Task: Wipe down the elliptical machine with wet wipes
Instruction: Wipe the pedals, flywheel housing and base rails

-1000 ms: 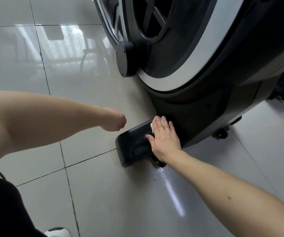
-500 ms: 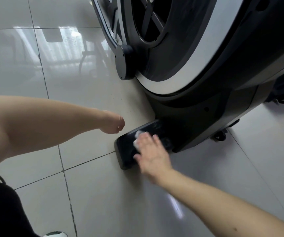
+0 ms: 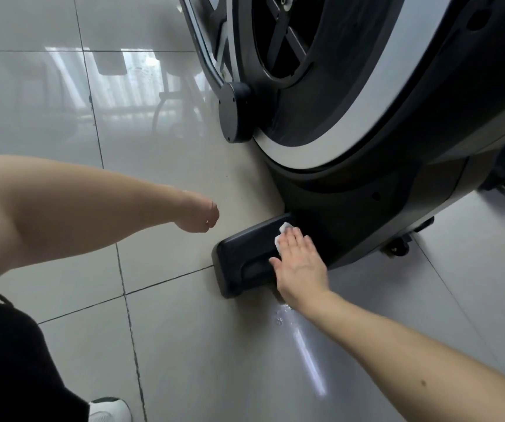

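on base foot [image 3: 245, 248], right hand [image 3: 301, 263] presses half-hidden wet wipe [image 3: 283, 229], fingers flat; left hand [image 3: 198, 214] curled, grip unclear.

our R hand [image 3: 301, 263] flat, palm down, fingers [image 3: 294, 242] straight & together, R arm stretched fwd, our L hand [image 3: 199, 215] fisted, wrist bent down, well left of it

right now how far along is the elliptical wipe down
Done: nothing provable, though water drops lie on the floor beside the base foot. In hand: the right hand presses the wet wipe flat on that black foot. Left to do, likely: the flywheel housing and crank cap above; no wipe touches them.
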### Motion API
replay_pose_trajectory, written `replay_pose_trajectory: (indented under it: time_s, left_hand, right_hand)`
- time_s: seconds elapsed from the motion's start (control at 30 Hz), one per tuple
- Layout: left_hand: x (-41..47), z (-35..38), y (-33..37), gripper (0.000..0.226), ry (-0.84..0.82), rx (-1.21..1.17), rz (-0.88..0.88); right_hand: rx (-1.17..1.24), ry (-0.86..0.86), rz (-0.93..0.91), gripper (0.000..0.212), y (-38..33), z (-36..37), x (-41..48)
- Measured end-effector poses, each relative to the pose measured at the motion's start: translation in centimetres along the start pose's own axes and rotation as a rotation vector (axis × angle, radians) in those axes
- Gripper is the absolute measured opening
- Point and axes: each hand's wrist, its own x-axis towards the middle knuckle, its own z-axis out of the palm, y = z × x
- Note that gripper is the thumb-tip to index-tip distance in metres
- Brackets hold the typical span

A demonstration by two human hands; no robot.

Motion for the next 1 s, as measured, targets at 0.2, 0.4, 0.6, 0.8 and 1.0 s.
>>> replay_pose_trajectory:
  time_s: [0.2, 0.4, 0.6, 0.8, 1.0]
  left_hand:
    - [-0.1, -0.7, 0.3, 0.038, 0.005, -0.006, -0.028]
    - [0.6, -0.6, 1.2, 0.039, -0.022, 0.001, -0.019]
    - [0.9, -0.4, 1.0, 0.037, -0.033, 0.032, -0.005]
    - [0.7, -0.3, 0.6, 0.039, -0.041, 0.034, -0.020]
    - [-0.3, -0.2, -0.5, 0.037, -0.036, -0.004, -0.050]
  right_hand:
    - [0.070, -0.030, -0.193, 0.072, -7.0, 2.8, -3.8]
    - [0.043, 0.061, 0.059, 0.080, 0.1, 0.1, 1.8]
    - [0.191, 0.020, -0.173, 0.098, -6.5, 0.9, 0.5]
    - [0.058, 0.179, -0.235, 0.078, -1.8, 0.7, 3.4]
    - [0.077, 0.072, -0.042, 0.082, -3.0, -1.6, 6.9]
